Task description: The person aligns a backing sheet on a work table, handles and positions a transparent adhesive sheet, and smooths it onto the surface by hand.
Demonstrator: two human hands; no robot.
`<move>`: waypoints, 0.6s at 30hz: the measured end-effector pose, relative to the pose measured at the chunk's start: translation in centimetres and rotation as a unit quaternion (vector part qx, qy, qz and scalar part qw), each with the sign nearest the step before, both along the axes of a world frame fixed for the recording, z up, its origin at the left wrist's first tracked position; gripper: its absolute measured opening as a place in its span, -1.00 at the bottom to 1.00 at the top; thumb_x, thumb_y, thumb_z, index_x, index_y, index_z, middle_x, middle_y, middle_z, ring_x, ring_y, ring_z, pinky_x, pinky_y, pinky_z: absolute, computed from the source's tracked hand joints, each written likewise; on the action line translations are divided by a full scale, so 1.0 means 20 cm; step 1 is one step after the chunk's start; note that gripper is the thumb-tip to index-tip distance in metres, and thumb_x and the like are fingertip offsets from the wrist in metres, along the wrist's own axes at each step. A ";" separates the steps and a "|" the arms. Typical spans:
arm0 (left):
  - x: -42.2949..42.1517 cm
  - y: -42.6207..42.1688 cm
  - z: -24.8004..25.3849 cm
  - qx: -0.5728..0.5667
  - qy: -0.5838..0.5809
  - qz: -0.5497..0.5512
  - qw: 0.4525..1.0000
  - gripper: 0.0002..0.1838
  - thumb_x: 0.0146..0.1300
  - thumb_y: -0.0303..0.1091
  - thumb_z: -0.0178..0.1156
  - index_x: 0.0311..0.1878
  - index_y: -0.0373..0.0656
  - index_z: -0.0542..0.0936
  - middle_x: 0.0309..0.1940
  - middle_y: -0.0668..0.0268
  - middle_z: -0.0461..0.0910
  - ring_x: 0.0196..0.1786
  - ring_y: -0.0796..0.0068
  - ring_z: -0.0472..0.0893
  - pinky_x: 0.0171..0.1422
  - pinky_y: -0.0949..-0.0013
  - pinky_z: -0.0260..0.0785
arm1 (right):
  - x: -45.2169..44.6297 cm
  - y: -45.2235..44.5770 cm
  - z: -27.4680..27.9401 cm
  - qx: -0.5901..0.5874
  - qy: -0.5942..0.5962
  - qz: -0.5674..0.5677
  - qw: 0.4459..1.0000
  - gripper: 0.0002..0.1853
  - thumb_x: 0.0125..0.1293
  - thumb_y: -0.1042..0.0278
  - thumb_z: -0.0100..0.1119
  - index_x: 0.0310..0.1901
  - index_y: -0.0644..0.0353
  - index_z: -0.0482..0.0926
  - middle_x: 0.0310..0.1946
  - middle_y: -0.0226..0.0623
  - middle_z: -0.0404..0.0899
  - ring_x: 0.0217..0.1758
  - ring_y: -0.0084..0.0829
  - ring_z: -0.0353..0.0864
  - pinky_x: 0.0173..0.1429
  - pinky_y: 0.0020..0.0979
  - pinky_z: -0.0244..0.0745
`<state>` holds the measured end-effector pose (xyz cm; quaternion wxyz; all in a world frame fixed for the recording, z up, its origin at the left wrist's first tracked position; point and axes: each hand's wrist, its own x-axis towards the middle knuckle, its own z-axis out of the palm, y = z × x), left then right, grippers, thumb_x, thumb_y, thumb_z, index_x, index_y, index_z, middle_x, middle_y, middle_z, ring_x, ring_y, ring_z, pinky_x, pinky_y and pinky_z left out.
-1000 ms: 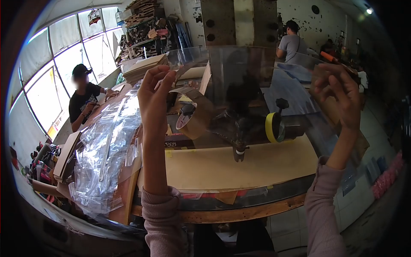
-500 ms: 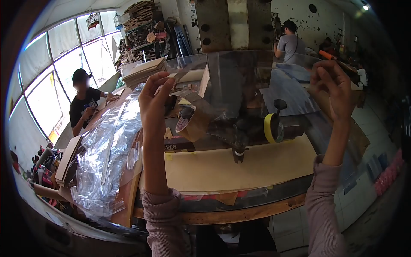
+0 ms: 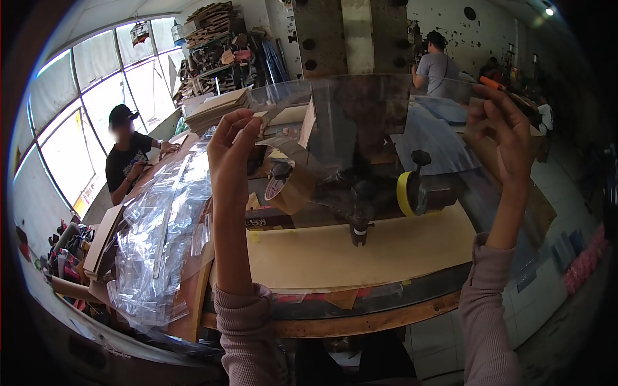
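Note:
A clear plastic sheet [image 3: 328,116] is stretched upright between my raised hands, and the things behind show through it. Its upper left part is pinched between the thumb and fingers of my left hand [image 3: 233,145]. My right hand [image 3: 505,135] is closed at the opposite upper edge, with fingers bent toward the thumb. Behind the sheet are a wide tan tape roll [image 3: 295,192] and a yellow-rimmed tape roll [image 3: 405,193], each beside a dark knob. Below them a brown board [image 3: 360,257] lies flat on the bench.
A heap of clear plastic sheets [image 3: 161,231] covers the table at left, where a person in a cap [image 3: 129,151] sits. Stacked cardboard [image 3: 215,106] stands behind. A tall metal machine column [image 3: 357,38] rises ahead. Another person [image 3: 438,67] stands at the back right.
My right hand's fingers have shifted and straightened slightly at the sheet's edge. Reflections on the sheet have changed as it tilted a little. My left hand is nearly still.

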<state>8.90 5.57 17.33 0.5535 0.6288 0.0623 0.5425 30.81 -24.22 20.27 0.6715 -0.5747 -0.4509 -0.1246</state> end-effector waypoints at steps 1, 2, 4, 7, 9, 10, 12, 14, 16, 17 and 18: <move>0.00 0.00 0.00 -0.002 -0.001 -0.001 1.000 -0.77 0.20 -0.34 0.25 -0.10 -0.17 0.55 -0.27 0.41 0.57 -0.24 0.74 0.49 -0.16 0.65 0.30 | -0.01 0.00 0.00 0.003 0.001 -0.001 1.000 -0.71 0.35 0.30 0.07 0.05 0.19 0.55 -0.40 -0.39 0.58 -0.33 -0.61 0.56 -0.36 -0.60 0.42; 0.00 -0.01 0.00 -0.003 -0.003 -0.001 1.000 -0.77 0.20 -0.34 0.25 -0.10 -0.17 0.55 -0.27 0.40 0.57 -0.23 0.74 0.49 -0.16 0.65 0.30 | -0.01 0.00 0.00 0.007 0.002 -0.002 1.000 -0.70 0.35 0.30 0.07 0.05 0.18 0.54 -0.40 -0.39 0.58 -0.32 -0.61 0.56 -0.36 -0.60 0.43; 0.00 -0.02 0.01 -0.005 -0.002 0.002 1.000 -0.78 0.20 -0.35 0.25 -0.10 -0.17 0.55 -0.27 0.41 0.57 -0.24 0.74 0.49 -0.16 0.65 0.29 | -0.02 -0.01 0.00 0.010 0.004 -0.003 1.000 -0.70 0.35 0.30 0.06 0.07 0.18 0.53 -0.40 -0.38 0.58 -0.33 -0.61 0.56 -0.36 -0.60 0.43; -0.01 -0.03 0.02 -0.005 0.000 0.008 1.000 -0.79 0.21 -0.36 0.25 -0.11 -0.17 0.55 -0.27 0.42 0.57 -0.24 0.74 0.49 -0.16 0.65 0.30 | -0.02 -0.01 0.00 0.008 0.007 -0.006 1.000 -0.70 0.35 0.31 0.05 0.07 0.18 0.53 -0.39 -0.37 0.59 -0.33 -0.61 0.56 -0.36 -0.60 0.43; -0.01 -0.04 0.02 -0.006 -0.006 -0.001 1.000 -0.80 0.21 -0.36 0.24 -0.12 -0.17 0.55 -0.28 0.43 0.56 -0.25 0.75 0.48 -0.17 0.65 0.29 | -0.03 -0.01 0.01 0.006 0.008 -0.013 1.000 -0.71 0.35 0.32 0.04 0.06 0.17 0.53 -0.39 -0.37 0.59 -0.33 -0.61 0.56 -0.37 -0.60 0.43; -0.01 -0.04 0.02 -0.007 -0.009 -0.002 1.000 -0.80 0.21 -0.37 0.24 -0.12 -0.17 0.55 -0.28 0.43 0.56 -0.26 0.76 0.48 -0.18 0.66 0.29 | -0.02 -0.01 0.00 0.006 0.007 -0.009 1.000 -0.71 0.35 0.32 0.04 0.06 0.17 0.53 -0.39 -0.37 0.59 -0.33 -0.61 0.56 -0.37 -0.60 0.44; -0.02 -0.05 0.03 -0.010 -0.015 -0.003 1.000 -0.81 0.21 -0.37 0.24 -0.13 -0.17 0.55 -0.28 0.44 0.55 -0.27 0.77 0.46 -0.19 0.66 0.28 | -0.01 -0.01 0.00 0.005 0.006 -0.001 1.000 -0.71 0.35 0.33 0.04 0.06 0.18 0.53 -0.39 -0.38 0.59 -0.33 -0.61 0.56 -0.37 -0.60 0.44; -0.01 -0.04 0.02 -0.005 -0.014 -0.001 1.000 -0.81 0.21 -0.37 0.24 -0.13 -0.17 0.55 -0.28 0.45 0.55 -0.29 0.78 0.44 -0.21 0.66 0.26 | 0.00 -0.01 0.00 0.004 0.006 -0.003 1.000 -0.72 0.35 0.33 0.04 0.05 0.18 0.54 -0.39 -0.38 0.58 -0.33 -0.61 0.56 -0.37 -0.60 0.43; -0.01 -0.03 0.02 -0.003 -0.012 0.002 1.000 -0.81 0.21 -0.37 0.24 -0.13 -0.17 0.55 -0.29 0.45 0.55 -0.31 0.79 0.43 -0.23 0.66 0.25 | 0.00 -0.01 0.00 0.002 0.006 -0.003 1.000 -0.72 0.35 0.34 0.03 0.04 0.18 0.54 -0.39 -0.39 0.58 -0.33 -0.61 0.56 -0.37 -0.60 0.43; -0.01 -0.03 0.02 -0.004 -0.010 0.005 1.000 -0.81 0.21 -0.37 0.25 -0.13 -0.17 0.55 -0.29 0.46 0.55 -0.32 0.79 0.42 -0.23 0.67 0.24 | 0.00 -0.02 0.00 0.001 0.006 -0.003 1.000 -0.72 0.35 0.35 0.03 0.04 0.18 0.54 -0.39 -0.39 0.58 -0.33 -0.61 0.56 -0.37 -0.60 0.43; -0.01 -0.03 0.02 -0.004 -0.008 0.007 1.000 -0.81 0.21 -0.37 0.25 -0.14 -0.17 0.55 -0.29 0.46 0.54 -0.32 0.79 0.42 -0.24 0.67 0.24 | 0.00 -0.02 0.00 0.000 0.005 -0.003 1.000 -0.73 0.35 0.35 0.02 0.04 0.19 0.54 -0.40 -0.39 0.58 -0.33 -0.61 0.56 -0.37 -0.60 0.43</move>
